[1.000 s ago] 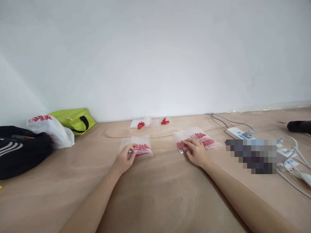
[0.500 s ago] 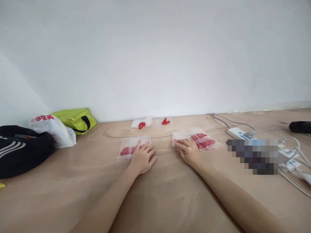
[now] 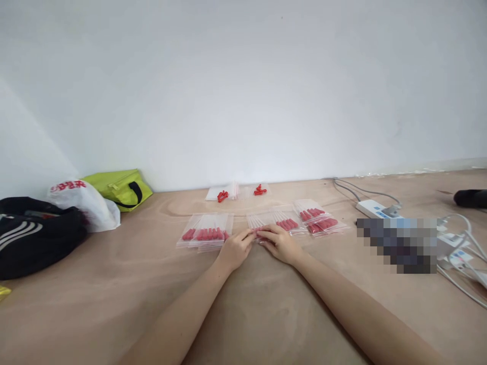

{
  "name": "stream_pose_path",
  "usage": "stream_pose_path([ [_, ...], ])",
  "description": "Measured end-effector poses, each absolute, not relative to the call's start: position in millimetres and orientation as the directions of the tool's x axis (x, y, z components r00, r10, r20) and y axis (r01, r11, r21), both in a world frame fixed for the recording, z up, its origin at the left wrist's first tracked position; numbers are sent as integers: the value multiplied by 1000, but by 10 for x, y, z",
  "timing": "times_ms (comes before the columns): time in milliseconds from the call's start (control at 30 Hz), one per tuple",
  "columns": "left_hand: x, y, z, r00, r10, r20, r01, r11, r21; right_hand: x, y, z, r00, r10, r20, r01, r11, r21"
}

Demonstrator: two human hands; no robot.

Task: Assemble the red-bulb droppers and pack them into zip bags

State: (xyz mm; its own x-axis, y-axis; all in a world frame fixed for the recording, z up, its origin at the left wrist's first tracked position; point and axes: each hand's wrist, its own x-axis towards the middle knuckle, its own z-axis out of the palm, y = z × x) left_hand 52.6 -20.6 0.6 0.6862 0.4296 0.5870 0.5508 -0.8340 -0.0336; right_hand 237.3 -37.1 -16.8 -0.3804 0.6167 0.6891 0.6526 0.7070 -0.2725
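Note:
My left hand (image 3: 236, 249) is closed at the lower left edge of a clear bag (image 3: 256, 221) with red-ended pieces, its fingertips pinching there. Fingers bent together, my right hand (image 3: 280, 243) touches the same bag from the right and partly covers its red ends. Left of my hands lie overlapping bags (image 3: 208, 233) of red-ended pieces. Another bag (image 3: 287, 223) lies just beyond my right hand, beside a pile of similar bags (image 3: 317, 218). Near the wall are loose red pieces (image 3: 222, 195) on clear bags, and more red pieces (image 3: 260, 190) to their right.
A black bag (image 3: 38, 238), a white plastic bag (image 3: 85, 205) and a lime-green bag (image 3: 122, 188) stand at the left. Power strips (image 3: 375, 208) with cables and a blurred-out item are at the right. A dark object (image 3: 471, 198) lies at the right edge.
Both hands have moved toward each other and now meet at one bag. The left bags are uncovered and slightly shifted left. A bag formerly under my right hand now shows more fully.

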Motion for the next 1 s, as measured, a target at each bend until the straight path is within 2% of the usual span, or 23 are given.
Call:
stream_pose_path([
  [133, 522, -162, 17, 719, 389, 576, 513, -856, -62, 2637, -422, -148, -380, 674, 634, 751, 625, -215],
  [267, 437, -158, 53, 723, 368, 586, 499, -863, -74, 2851, -437, -146, -376, 677, 633, 785, 596, -171],
  [500, 408, -157, 60, 698, 368, 615, 514, -855, -72, 2740, -526, -19, -518, 594, 615, 727, 685, -50],
  [600, 417, -167, 61, 691, 363, 624, 517, -853, -76, 2681, -560, 19, -513, 584, 629, 736, 677, -28],
  [700, 417, -173, 58, 695, 346, 630, 510, -855, -93, 2648, -543, 3, -496, 543, 677, 768, 638, 51],
  [833, 381, -161, 54, 706, 289, 647, 484, -863, -142, 2626, -466, -53, -529, 453, 718, 776, 600, 194],
  [1000, 337, -126, 72, 723, 181, 667, 429, -874, -228, 2660, -409, -85, -561, 419, 714, 761, 599, 247],
])
